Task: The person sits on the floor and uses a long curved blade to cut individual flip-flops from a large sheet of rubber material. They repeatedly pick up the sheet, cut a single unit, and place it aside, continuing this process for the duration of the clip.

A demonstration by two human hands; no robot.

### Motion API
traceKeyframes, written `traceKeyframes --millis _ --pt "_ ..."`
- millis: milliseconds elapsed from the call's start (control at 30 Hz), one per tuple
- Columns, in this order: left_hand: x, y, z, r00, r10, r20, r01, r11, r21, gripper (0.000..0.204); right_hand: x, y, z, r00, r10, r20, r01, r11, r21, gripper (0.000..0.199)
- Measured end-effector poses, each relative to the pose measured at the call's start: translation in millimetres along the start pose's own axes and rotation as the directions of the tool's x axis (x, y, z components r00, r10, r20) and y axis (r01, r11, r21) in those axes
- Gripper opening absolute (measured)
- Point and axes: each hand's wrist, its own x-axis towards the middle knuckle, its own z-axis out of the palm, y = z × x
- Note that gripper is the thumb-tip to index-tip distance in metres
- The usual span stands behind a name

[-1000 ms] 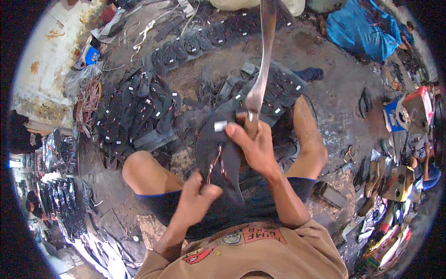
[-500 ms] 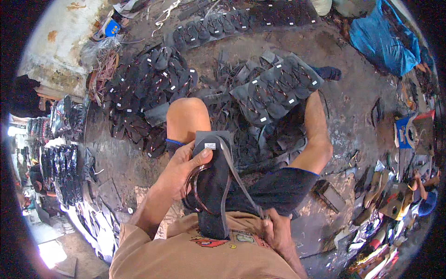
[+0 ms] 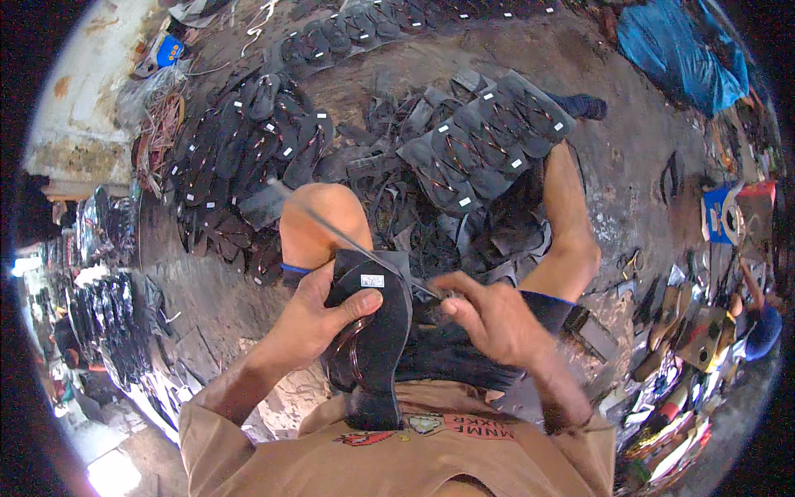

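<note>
My left hand (image 3: 323,319) grips a black flip-flop sandal (image 3: 383,331) from its left side, with the thumb pressed near a small white label. Dark, shiny straps show below that thumb. The sandal lies over a flat black sheet that has a square corner at the top. My right hand (image 3: 501,323) is closed at the sandal's right side around the end of what looks like a long thin grey blade (image 3: 331,229). This blade slants up and left across the sheet's top toward my bare knee (image 3: 325,219). Its far end is blurred.
Ahead lies a dark pile of sandals (image 3: 236,149), left of a sheet bearing several sandals (image 3: 489,141). Black scraps (image 3: 381,166) spread between them. A blue plastic sheet (image 3: 679,58) is at far right, with a dark block (image 3: 590,333) beside my leg.
My right hand has risen from low by my shirt to the sandal's right side. The grey blade now points up and left past the sandal's top. My left hand keeps its hold.
</note>
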Motion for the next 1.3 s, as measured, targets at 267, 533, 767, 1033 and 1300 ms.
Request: traceKeyframes --millis 267,533,767,1033,1300 --pt "6.1 -0.4 5.7 0.998 0.019 0.059 -0.026 0.992 0.122 0.052 49.7 -18.5 -45.4 0.942 -0.312 0.124 0.308 0.95 0.045 0.054" --pt "29.4 2.2 69.2 0.842 0.51 -0.175 -0.423 0.424 -0.801 0.074 9.6 -10.0 1.4 0.859 -0.056 -0.508 0.391 0.712 0.583 0.053" --pt "96.9 26.4 80.8 0.859 0.294 -0.418 -0.511 0.477 -0.715 0.035 -2.7 -2.7 18.4 0.788 0.09 -0.61 0.308 0.8 0.515 0.036" --pt "84.2 -12.8 76.4 0.948 0.173 -0.267 -0.315 0.626 -0.713 0.035 -114.2 49.7 82.3 0.82 0.295 -0.49 -0.196 0.95 0.243 0.03" --pt "65.6 -59.5 75.7 0.947 0.045 -0.318 -0.23 0.786 -0.573 0.055 -42.2 42.4 28.4 0.925 0.076 -0.373 -0.031 0.992 0.126 0.029"
